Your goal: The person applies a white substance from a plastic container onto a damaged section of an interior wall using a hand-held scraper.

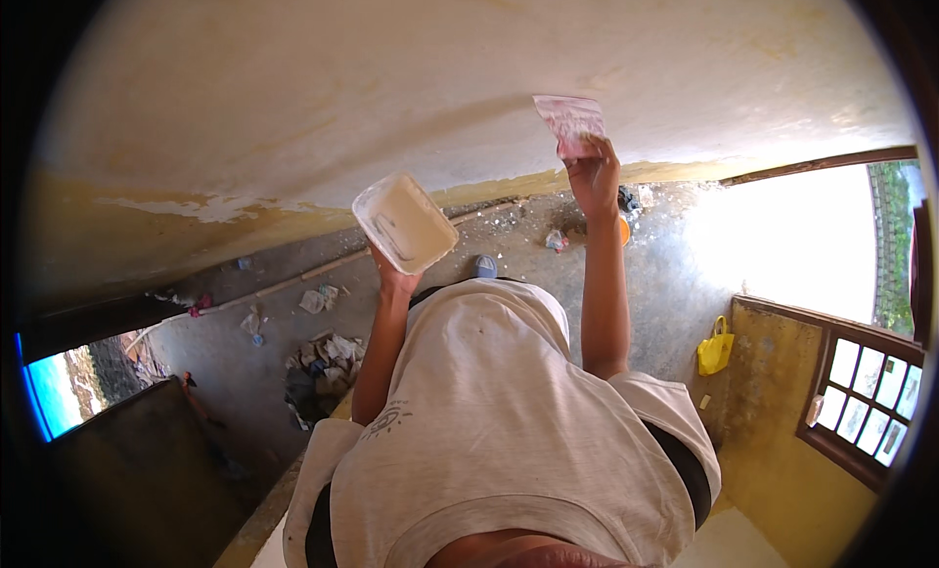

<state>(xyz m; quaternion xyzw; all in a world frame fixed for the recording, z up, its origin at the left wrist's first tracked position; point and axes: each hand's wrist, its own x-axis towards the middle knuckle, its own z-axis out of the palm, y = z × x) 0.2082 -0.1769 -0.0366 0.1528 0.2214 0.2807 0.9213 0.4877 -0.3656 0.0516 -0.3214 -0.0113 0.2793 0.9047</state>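
My left hand point(396, 273) grips a rectangular white tub point(416, 231) with off-white paste inside, held at centre left in front of the wall. My right hand point(592, 177), raised higher on the right, has its fingers closed on the lower end of a pale pink flat piece point(565, 116) smeared with white. That piece is at the pale wall point(342, 69), though I cannot tell whether it touches. Lower on the wall are yellow patches with flaking edges.
A long pole point(328, 267) lies along the wall's base on the speckled floor point(460, 255). Crumpled rubbish point(323, 372) lies left, an orange bucket point(623, 232) is behind my right arm, and a yellow bag point(715, 351) sits right, near a barred window point(859, 397) and a bright doorway point(812, 250).
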